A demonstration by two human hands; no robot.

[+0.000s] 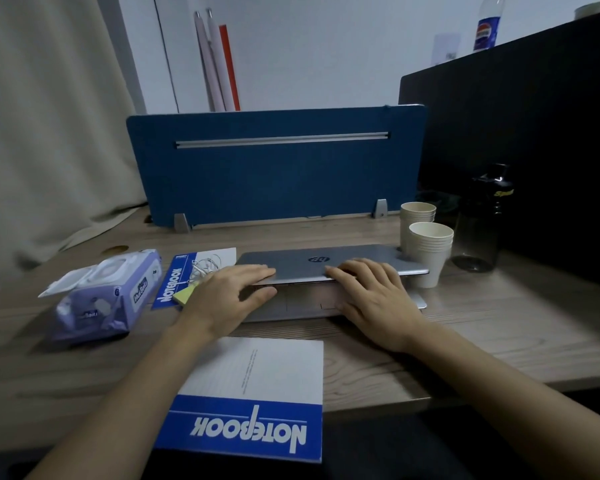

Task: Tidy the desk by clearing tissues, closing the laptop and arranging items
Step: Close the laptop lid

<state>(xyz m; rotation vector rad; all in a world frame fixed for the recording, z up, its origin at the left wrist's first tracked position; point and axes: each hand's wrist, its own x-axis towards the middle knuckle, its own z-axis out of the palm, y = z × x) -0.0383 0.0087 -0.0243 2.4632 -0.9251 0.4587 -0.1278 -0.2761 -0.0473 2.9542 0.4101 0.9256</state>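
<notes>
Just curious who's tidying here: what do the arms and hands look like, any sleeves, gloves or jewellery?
Two bare human arms, no robot parts. The left hand and right hand wear no gloves, and no rings or watch show. No sleeves are visible up to the frame's edge.

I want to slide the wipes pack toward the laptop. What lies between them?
In the head view, a small notebook lies between wipes pack and laptop, carrying earphones and a yellow sticky pad.

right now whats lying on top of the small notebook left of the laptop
On the small notebook lie a tangled white cable and a yellow sticky pad. The left hand covers its right edge.
</notes>
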